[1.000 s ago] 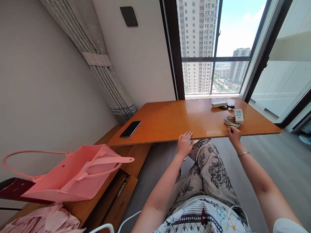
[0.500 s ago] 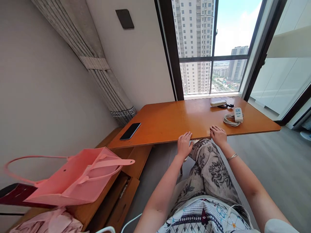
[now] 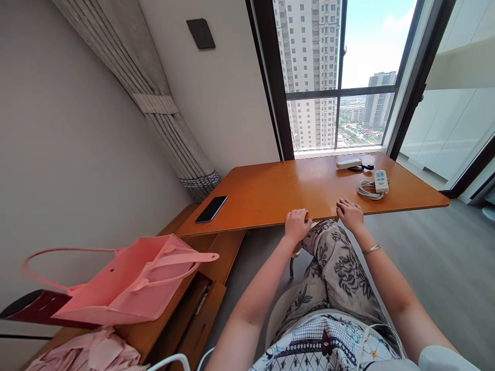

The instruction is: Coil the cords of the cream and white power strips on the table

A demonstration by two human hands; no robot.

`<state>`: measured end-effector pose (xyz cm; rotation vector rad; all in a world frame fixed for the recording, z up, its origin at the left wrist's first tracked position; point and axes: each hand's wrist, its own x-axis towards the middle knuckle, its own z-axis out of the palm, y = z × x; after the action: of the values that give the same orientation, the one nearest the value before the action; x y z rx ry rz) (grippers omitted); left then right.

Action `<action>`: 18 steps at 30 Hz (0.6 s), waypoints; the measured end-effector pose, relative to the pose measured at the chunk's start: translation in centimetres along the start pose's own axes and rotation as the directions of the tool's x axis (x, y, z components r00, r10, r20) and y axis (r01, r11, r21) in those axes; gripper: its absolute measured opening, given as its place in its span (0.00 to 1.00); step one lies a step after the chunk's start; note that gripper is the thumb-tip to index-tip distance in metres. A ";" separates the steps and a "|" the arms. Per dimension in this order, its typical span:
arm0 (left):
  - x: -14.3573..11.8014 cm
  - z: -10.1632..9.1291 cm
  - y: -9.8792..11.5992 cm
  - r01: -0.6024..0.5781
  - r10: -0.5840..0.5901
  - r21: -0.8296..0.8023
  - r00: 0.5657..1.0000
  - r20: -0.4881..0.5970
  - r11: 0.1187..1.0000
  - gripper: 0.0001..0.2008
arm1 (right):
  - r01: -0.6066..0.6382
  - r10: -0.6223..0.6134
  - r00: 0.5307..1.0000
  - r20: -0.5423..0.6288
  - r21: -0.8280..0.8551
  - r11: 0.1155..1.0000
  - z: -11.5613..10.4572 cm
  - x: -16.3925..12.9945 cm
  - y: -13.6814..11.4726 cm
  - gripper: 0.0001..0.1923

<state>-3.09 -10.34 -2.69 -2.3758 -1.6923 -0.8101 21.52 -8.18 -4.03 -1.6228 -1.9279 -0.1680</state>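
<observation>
My left hand (image 3: 297, 225) rests on the near edge of an orange-brown wooden table (image 3: 278, 190), its fingers lying over the top and the thumb out to the side. A short way to the right, my right hand (image 3: 350, 215) lies on the same edge with its fingers on the tabletop. Neither holds an object. Beyond my right hand are a white power strip (image 3: 381, 181) with a coiled pale cord (image 3: 370, 191) and a second white power strip (image 3: 348, 164) with a black plug (image 3: 361, 168). A black smartphone (image 3: 211, 208) lies flat near the table's left end.
A pink handbag (image 3: 127, 281) sits on a wooden cabinet (image 3: 209, 309) at the left, with pink cloth (image 3: 91, 355) below and a dark red box (image 3: 42, 307) behind it. A grey curtain (image 3: 174, 134) hangs by the window (image 3: 340, 93). My patterned trousers (image 3: 344, 263) are under the table edge.
The view has shifted slightly. My left hand has turned a little, its thumb now further out from the fingers. My right hand stays on the table edge, and the items on the table have not moved.
</observation>
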 end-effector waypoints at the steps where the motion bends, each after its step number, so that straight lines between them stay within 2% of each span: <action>1: 0.7 -0.2 -0.2 -0.002 0.002 0.012 1.000 0.021 1.000 0.15 | -0.002 0.002 1.000 -0.003 0.000 1.000 0.0 0.0 0.0 0.19; 4: 3.0 -0.6 -1.2 0.002 -0.002 0.002 0.998 0.058 1.000 0.14 | -0.015 0.015 1.000 0.000 -0.004 1.000 -0.1 0.0 -0.1 0.19; 8: 4.9 -0.1 -2.8 0.083 -0.086 -0.073 0.995 -0.047 0.994 0.15 | -0.021 0.021 1.000 0.011 -0.015 1.000 -0.1 0.0 -0.2 0.19; 10: 5.1 0.5 -3.3 0.142 -0.148 -0.083 0.986 -0.075 0.986 0.17 | -0.014 0.014 1.000 0.005 -0.018 1.000 -0.1 0.0 -0.1 0.19; 18: 4.9 1.5 -3.2 0.220 -0.220 -0.042 0.975 0.016 0.975 0.22 | -0.003 0.003 1.000 0.007 -0.019 1.000 -0.1 -0.1 0.2 0.20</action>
<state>-4.30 -4.43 -2.25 -2.2502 -1.9881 -0.8747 21.80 -8.28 -4.06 -1.6409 -1.9347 -0.1795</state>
